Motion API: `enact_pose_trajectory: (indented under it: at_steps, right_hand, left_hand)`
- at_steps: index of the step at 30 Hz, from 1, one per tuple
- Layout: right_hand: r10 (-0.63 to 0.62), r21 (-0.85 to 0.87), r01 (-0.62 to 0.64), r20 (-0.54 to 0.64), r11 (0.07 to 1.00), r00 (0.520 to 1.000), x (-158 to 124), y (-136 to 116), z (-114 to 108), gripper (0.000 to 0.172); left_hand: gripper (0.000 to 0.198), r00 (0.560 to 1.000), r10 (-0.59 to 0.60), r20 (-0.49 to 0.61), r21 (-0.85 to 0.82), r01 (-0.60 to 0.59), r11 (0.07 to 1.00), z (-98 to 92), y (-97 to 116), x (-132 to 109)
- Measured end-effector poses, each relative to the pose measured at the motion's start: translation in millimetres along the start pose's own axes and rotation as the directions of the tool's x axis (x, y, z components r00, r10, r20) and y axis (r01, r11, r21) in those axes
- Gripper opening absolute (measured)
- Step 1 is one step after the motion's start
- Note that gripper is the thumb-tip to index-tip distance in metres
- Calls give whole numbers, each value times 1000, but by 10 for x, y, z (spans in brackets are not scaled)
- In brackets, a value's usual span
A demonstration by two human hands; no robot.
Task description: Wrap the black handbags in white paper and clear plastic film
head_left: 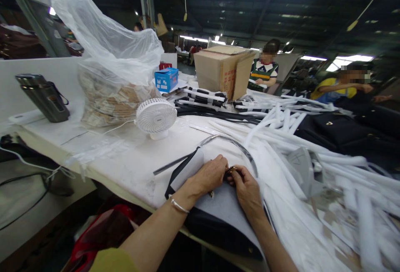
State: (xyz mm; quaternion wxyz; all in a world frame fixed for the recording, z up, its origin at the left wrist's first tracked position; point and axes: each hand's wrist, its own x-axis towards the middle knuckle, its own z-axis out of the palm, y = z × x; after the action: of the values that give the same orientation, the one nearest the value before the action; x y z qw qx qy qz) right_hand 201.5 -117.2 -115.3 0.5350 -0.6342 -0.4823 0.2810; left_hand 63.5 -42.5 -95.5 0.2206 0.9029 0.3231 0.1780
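On the counter [131, 161], the flask [45, 99] stands at the left, the plastic bag [104, 86] is on its right, the fan [156, 117] is before this bag, the carton [212, 69] stands farther behind, and the tubes [278, 165] lie right of the fabric piece [220, 207].

Long white worktable [134, 155], scuffed top w/ pale yellowish front edge, runs L to R. Far L: dark-grey metal flask [46, 101] w/ a strap, nr a clear plastic bag [108, 99] packed w/ tan-and-white bits. Just R of the bag: round white plastic desk fan [158, 115]. Toward the back: big brown cardboard box [211, 69], lid flaps raised, behind black-and-white bundles [206, 96]. R side: heaps of white foam-like tubes [278, 122] (v. messy, what's underneath is hidden), w/ black material [337, 134] beyond. Front ctr: black flat piece w/ pale-grey lining [190, 170], reaching the table's edge.
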Motion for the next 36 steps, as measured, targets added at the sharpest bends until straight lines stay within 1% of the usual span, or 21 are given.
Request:
enact_pose_trajectory:
  at_steps: [3, 5, 8, 11, 14, 16, 19, 21, 24, 27, 29, 31, 33, 36]
  right_hand:
    - [-16, -12, 16, 2, 1000, 1000, -6, 0, 2, 32]
    - [-56, -43, 56, 3, 997, 998, -12, 4, 2, 31]
    - [-185, -110, 185, 17, 977, 983, -18, 16, 3, 26]
    - [-315, -153, 317, 40, 936, 948, -30, 20, 3, 22]
    - [-353, -169, 363, 85, 916, 932, -58, -11, -5, 18]
    - [-336, -158, 355, 132, 921, 932, -76, -44, -20, 18]
    - [-273, -100, 290, 160, 952, 949, -73, -68, -44, 27]
    - [-191, -77, 203, 139, 976, 972, -48, -57, -48, 32]
    - [-56, -88, 65, 101, 994, 993, -6, -31, -29, 29]
    - [48, -135, -38, 75, 990, 996, 8, -50, 0, 27]
    - [97, -180, -85, 61, 980, 993, 5, -92, 14, 24]
    - [102, -223, -89, 48, 971, 994, 0, -141, 25, 21]
    - [71, -263, -62, 25, 963, 997, -1, -176, 33, 20]
    - [41, -279, -37, 9, 960, 999, 3, -176, 38, 27]
  left_hand:
    - [19, 1000, -5, 1, 19, 5, 1000, 0, 4, 2]
    - [19, 1000, -5, 5, 23, 4, 1000, -3, 1, 6]
    - [19, 1000, 2, 4, 18, -2, 1000, -3, -17, 18]
    - [18, 1000, 19, -7, 0, -19, 1000, 3, -56, 28]
    - [16, 999, 37, -26, -27, -38, 999, 14, -104, 30]
    - [16, 998, 43, -40, -44, -45, 998, 23, -130, 31]
    - [16, 997, 47, -56, -71, -51, 996, 42, -153, 33]
    - [15, 997, 47, -62, -92, -53, 994, 54, -160, 33]
    - [14, 997, 49, -57, -119, -56, 991, 72, -171, 32]
    - [13, 997, 53, -49, -135, -59, 989, 96, -187, 32]
    - [12, 997, 54, -48, -144, -61, 988, 116, -196, 36]
    - [10, 997, 51, -50, -159, -58, 985, 133, -200, 40]
    - [9, 998, 42, -55, -186, -51, 981, 138, -197, 43]
    - [10, 997, 13, -77, -250, -32, 968, 121, -178, 38]
